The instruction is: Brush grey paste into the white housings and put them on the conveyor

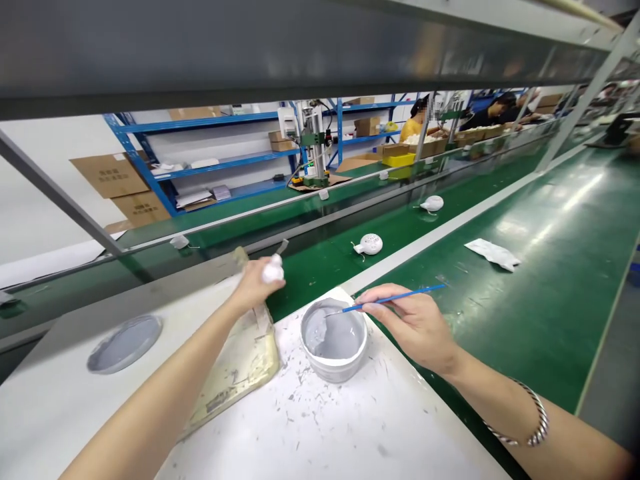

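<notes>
My left hand (250,287) is closed around a small white rounded plastic part (273,269), held over the far edge of the white work surface. A short strip sticks up from behind that part. Between the fingers of my right hand (415,325) is a thin blue paintbrush (400,297), tilted, its tip reaching into a white tub (334,370). Thick grey paste (345,333) lies inside the tub and coats its inner wall. The tub stands upright on the white board (320,433), which has grey specks around it.
A yellowed, stained pad (240,373) lies under my left forearm, and a grey-smeared lid (125,343) is further left. White round parts (370,245) with wires sit on the green conveyor (320,280). A white packet (493,255) lies right. Metal posts and co-workers (493,110) are beyond.
</notes>
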Available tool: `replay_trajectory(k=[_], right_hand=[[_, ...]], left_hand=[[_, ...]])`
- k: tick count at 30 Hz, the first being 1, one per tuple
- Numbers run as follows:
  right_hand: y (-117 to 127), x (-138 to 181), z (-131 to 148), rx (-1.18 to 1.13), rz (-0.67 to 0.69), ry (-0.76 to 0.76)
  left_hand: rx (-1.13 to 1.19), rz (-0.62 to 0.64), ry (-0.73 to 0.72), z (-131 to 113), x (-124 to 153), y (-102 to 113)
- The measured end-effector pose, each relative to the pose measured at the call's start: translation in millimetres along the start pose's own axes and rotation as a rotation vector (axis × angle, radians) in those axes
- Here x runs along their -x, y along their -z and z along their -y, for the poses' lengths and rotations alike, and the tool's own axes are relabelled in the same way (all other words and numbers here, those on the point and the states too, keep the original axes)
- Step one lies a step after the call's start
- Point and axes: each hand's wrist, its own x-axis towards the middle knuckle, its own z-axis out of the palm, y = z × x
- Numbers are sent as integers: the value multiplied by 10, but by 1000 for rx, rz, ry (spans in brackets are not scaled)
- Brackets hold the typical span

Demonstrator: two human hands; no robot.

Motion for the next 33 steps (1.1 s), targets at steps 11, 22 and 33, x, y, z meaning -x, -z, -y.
replay_trajectory(k=[11, 22, 33], right_hand=[[-93, 29, -68, -27, 21, 7], [-130, -37, -103, -517, -66, -475], [-117, -74, -216, -643, -98, -613]], left_hand=[[1165, -363, 175, -241, 970, 241], [1118, -411, 198, -255, 1038, 253], [601, -296, -23, -249, 1157, 53]])
